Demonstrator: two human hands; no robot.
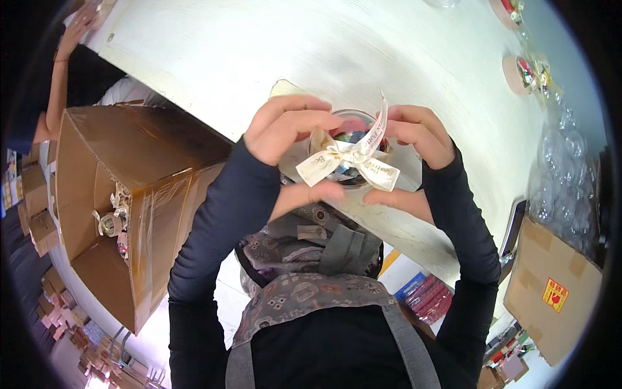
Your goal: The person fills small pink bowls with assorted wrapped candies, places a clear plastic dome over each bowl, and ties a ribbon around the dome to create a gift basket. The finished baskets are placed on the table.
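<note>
While hands [280, 133] [424, 139] cup a round container [355, 126], its satiny bow [350, 156] spreads.

The black top [324, 353] has long, creased dark sleeves [223, 211]. Over it is a grey apron [311, 295] with pale floral motifs and plain grey straps [409, 343].

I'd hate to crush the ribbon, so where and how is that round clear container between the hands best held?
Probably by the rounded sides of the container, from left and right at once, where the left hand and right hand flank it. The cream bow spreads across the face toward the camera, ends sticking out, so gripping there could squash it.
</note>
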